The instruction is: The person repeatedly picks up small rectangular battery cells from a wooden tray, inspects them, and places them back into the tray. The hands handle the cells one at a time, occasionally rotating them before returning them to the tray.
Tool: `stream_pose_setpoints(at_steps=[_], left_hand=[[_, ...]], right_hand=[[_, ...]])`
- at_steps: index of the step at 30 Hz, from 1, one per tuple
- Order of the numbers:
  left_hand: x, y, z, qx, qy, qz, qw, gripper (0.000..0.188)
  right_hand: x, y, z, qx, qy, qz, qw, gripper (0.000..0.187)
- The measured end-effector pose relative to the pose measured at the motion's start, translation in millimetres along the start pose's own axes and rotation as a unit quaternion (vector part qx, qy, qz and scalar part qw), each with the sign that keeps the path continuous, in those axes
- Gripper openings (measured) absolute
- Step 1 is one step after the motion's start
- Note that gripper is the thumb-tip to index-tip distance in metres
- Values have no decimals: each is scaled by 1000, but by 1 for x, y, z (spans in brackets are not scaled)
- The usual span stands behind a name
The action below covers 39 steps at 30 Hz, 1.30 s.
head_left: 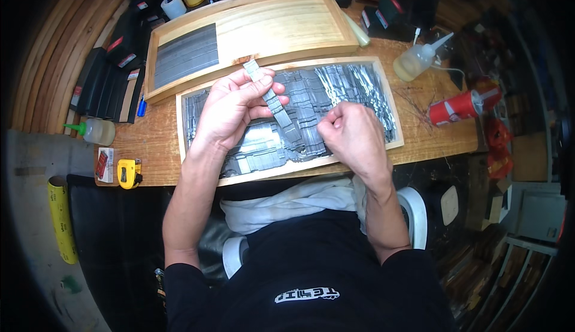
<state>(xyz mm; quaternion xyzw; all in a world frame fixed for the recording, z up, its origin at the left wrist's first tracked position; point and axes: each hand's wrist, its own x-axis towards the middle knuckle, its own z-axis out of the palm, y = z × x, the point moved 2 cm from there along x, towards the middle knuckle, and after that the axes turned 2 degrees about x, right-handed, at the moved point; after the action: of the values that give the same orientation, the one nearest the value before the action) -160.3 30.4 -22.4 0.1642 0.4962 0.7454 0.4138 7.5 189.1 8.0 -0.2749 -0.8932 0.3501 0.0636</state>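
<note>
My left hand (230, 104) pinches a narrow grey strip (279, 111) between thumb and fingers, slanting over the near tray. Darker cross lines divide the strip into short bands. My right hand (356, 140) is closed above the tray's right half, thumb pressed to the bent fingers; anything in them is hidden. Below both hands lies the near wooden tray (181, 129), filled with many thin grey strips (308, 107), some shiny and loosely fanned at the right. Behind it, a second wooden tray (278, 20) carries a neat block of dark grey strips (187, 55) at its left end.
On the right of the wooden table stand a nozzle bottle (413, 64) and a lying red can (455, 109). A yellow tape measure (129, 173), green-tipped bottle (99, 132) and blue pen (142, 106) are at left, near black boxes (108, 86).
</note>
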Motion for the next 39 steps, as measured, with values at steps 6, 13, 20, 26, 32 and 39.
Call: stream_pose_setpoints(at_steps=[6,13,20,26,32,39], left_hand=[[-2,2,6,54,-25,-25,998,20],[2,-2,1,51,45,40,997,18],[3,-13,15,25,-27,-1,999,19],[2,-15,13,53,-8,12,998,20],[2,-12,10,28,18,16,999,21],[1,-11,11,75,32,14,997,21]], right_hand=[[17,23,-18,199,-40,50,978,14],[16,29,-14,225,-19,58,973,9],[4,-6,3,147,-30,-85,985,12],[0,-11,11,135,-35,-151,979,11],[-2,2,12,313,-101,-69,942,13],[-1,9,13,348,-74,-48,933,15]])
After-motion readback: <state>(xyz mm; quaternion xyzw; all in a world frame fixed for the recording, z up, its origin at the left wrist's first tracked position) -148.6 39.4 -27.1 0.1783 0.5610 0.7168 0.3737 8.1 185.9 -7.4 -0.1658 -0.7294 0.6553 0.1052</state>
